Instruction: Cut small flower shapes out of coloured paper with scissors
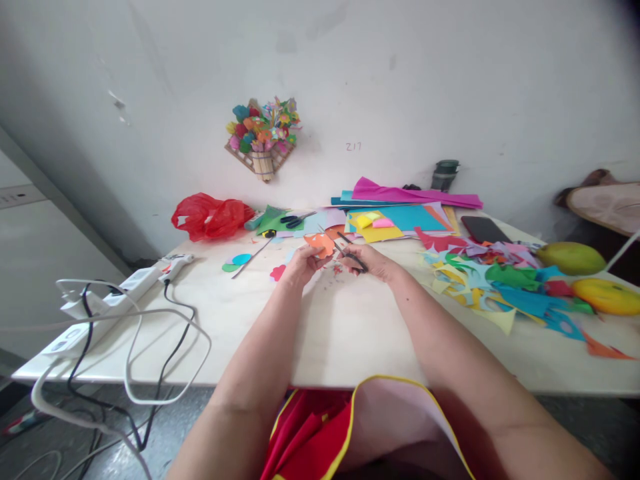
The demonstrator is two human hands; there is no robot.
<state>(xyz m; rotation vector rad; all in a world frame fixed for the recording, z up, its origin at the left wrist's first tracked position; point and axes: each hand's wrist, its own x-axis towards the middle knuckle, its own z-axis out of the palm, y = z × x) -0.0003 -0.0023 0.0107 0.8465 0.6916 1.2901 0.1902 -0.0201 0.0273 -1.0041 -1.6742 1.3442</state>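
My left hand (304,265) pinches an orange paper cutout (320,245) with a scalloped edge, held above the table. Black-handled scissors (356,260) sit in my right hand (373,262), its fingers closed on the handles. The blades are parted and point up and left, close beside the right edge of the orange paper. Small paper bits (336,270) are scattered on the table under the hands. Just left of my left hand lies a red paper flower (277,273). Farther left are a blue paper circle (243,259) and a green one (230,268), partly overlapping.
Colored paper sheets (390,220) and a second pair of scissors (295,219) lie toward the wall. Paper scraps (500,280), a phone (484,229) and mangoes (607,297) are on the right. A red plastic bag (213,217) and power strips (113,307) with cables occupy the left.
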